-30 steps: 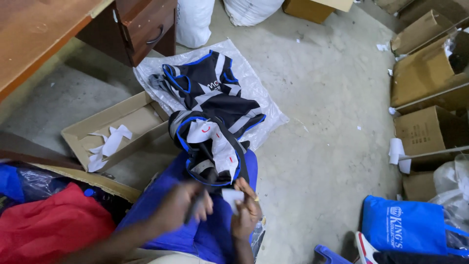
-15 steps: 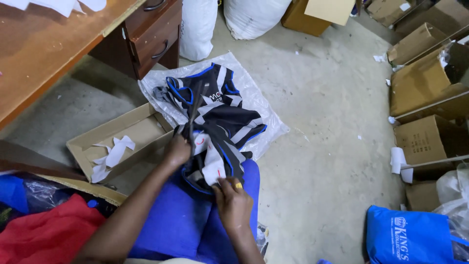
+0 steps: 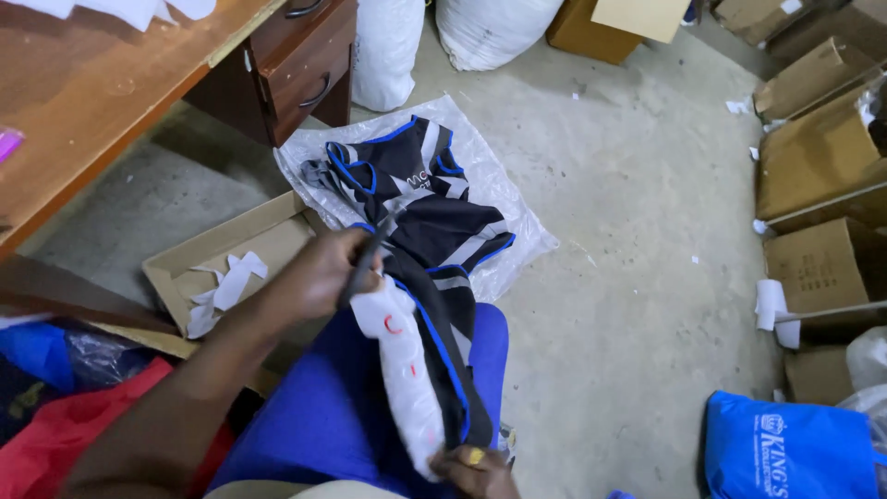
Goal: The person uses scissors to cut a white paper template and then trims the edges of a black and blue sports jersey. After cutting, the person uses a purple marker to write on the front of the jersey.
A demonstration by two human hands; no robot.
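The left hand [image 3: 323,273] was clenched on the top end of a black, white and blue garment [image 3: 420,370], and the right hand [image 3: 476,469], wearing a ring, gripped its bottom end. The garment stretched between them over the person's blue lap. Just beyond it, more such garments [image 3: 416,199] lay on a plastic sheet [image 3: 517,217] on the floor, beside an open box [image 3: 222,254].
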